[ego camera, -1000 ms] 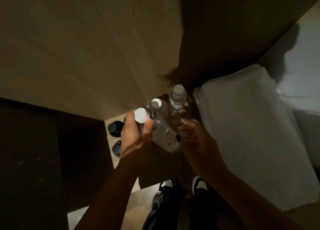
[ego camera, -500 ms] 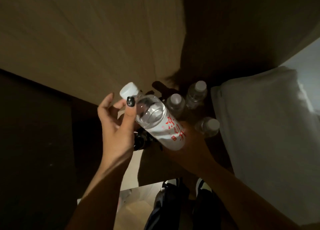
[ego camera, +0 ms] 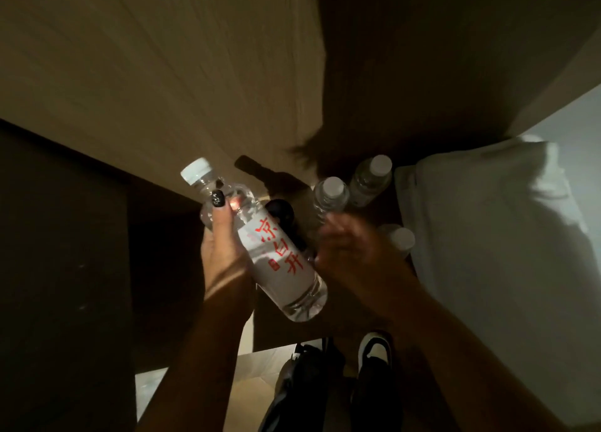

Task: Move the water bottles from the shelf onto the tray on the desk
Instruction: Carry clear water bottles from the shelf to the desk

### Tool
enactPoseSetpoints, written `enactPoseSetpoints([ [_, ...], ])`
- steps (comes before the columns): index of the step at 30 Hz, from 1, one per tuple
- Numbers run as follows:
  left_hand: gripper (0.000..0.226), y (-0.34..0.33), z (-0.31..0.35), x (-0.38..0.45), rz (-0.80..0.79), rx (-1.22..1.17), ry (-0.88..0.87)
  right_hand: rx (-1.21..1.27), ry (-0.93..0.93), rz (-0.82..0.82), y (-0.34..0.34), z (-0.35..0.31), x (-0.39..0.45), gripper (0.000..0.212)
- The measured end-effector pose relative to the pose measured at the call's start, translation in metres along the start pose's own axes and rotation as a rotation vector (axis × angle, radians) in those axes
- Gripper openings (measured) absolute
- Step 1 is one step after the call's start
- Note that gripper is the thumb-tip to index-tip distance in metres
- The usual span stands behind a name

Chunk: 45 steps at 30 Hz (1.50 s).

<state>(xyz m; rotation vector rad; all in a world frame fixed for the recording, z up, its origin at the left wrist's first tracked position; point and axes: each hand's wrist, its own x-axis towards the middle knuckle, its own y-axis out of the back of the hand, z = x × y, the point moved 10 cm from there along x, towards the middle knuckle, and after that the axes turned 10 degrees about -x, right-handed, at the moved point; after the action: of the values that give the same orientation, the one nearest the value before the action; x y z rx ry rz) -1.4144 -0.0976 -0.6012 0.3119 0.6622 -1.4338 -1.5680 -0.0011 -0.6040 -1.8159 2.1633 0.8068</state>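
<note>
Left hand (ego camera: 224, 252) grips a tilted clear plastic bottle with white cap and red-lettered label (ego camera: 260, 236) above the dark shelf (ego camera: 383, 216); blurred right hand (ego camera: 354, 252), fingers' state indiscernible, risks toppling the capped clear bottles (ego camera: 330, 194) standing at the shelf's far edge.

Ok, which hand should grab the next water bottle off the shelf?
The right hand, probably. It holds nothing and hovers by the standing bottles, while the left hand already grips the labelled bottle.
</note>
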Motion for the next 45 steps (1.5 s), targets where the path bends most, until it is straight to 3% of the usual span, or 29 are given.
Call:
enactPoseSetpoints([
  [2,0.065,0.004,-0.004,0.002,-0.011,-0.076,0.032,-0.102,0.077,0.332,0.035,-0.007,0.015,0.048],
  [4,0.065,0.012,-0.01,0.006,-0.006,-0.088,0.058,-0.343,0.198,0.529,0.05,-0.025,0.028,0.046],
  [6,0.068,0.019,-0.017,0.009,0.021,-0.093,0.089,-0.558,0.202,0.496,0.036,-0.018,0.058,0.05],
  [9,0.066,0.025,-0.026,0.011,0.031,-0.085,0.119,-0.881,0.152,0.305,0.005,0.007,0.091,0.05],
  [19,0.034,0.034,-0.044,0.006,0.012,-0.1,0.243,-0.499,-0.005,0.465,0.037,0.007,0.067,0.037],
  [23,0.05,0.032,-0.032,-0.009,-0.055,-0.058,0.268,-0.383,0.075,0.547,0.056,-0.028,0.031,0.033],
  [26,0.036,0.012,-0.015,-0.029,-0.153,-0.142,0.309,-0.352,0.127,0.639,0.077,-0.067,-0.008,0.028],
  [28,0.021,-0.005,0.005,-0.044,-0.239,-0.222,0.29,-0.346,0.172,0.707,0.093,-0.1,-0.036,0.029],
  [31,0.02,-0.03,0.038,-0.073,-0.407,-0.285,0.235,-0.37,0.232,0.781,0.114,-0.151,-0.079,0.031],
  [33,0.017,-0.04,0.057,-0.09,-0.436,-0.325,0.239,-0.394,0.274,0.792,0.123,-0.186,-0.1,0.032],
  [38,0.07,-0.056,0.089,-0.127,-0.362,-0.282,0.346,-0.454,0.338,0.823,0.142,-0.264,-0.147,0.03],
  [43,0.023,-0.09,0.136,-0.164,-0.557,-0.332,0.238,-0.552,0.439,0.864,0.15,-0.33,-0.185,0.032],
  [45,0.026,-0.099,0.149,-0.184,-0.582,-0.378,0.292,-0.656,0.491,0.918,0.15,-0.358,-0.206,0.038],
])
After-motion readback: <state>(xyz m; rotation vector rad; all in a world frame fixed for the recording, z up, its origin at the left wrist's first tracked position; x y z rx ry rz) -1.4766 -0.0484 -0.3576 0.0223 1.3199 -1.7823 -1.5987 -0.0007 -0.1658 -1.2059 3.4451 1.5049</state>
